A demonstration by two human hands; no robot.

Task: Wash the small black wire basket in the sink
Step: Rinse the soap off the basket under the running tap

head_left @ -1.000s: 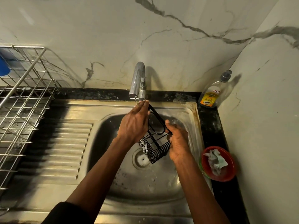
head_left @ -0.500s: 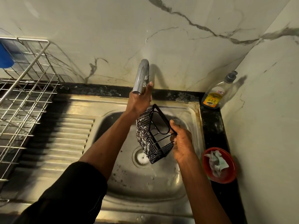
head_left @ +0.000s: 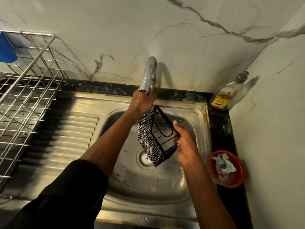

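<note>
My right hand (head_left: 186, 146) grips the small black wire basket (head_left: 156, 138) by its right side and holds it tilted over the steel sink (head_left: 148, 184), above the drain (head_left: 145, 158). White suds cling to the basket's left face. My left hand (head_left: 145, 100) reaches up behind the spout of the chrome tap (head_left: 148, 75); its fingers are mostly hidden by the spout. A thin stream of water falls from the spout onto the basket.
A steel dish rack (head_left: 28, 103) with a blue item (head_left: 6, 47) stands at the left, beside the ribbed drainboard (head_left: 66, 138). A dish soap bottle (head_left: 224, 96) stands in the back right corner. A red bowl (head_left: 226, 169) with a crumpled cloth sits at the sink's right.
My left hand has let go of the basket and risen to the tap. The right hand alone now holds the basket, which has turned its opening more toward me.
</note>
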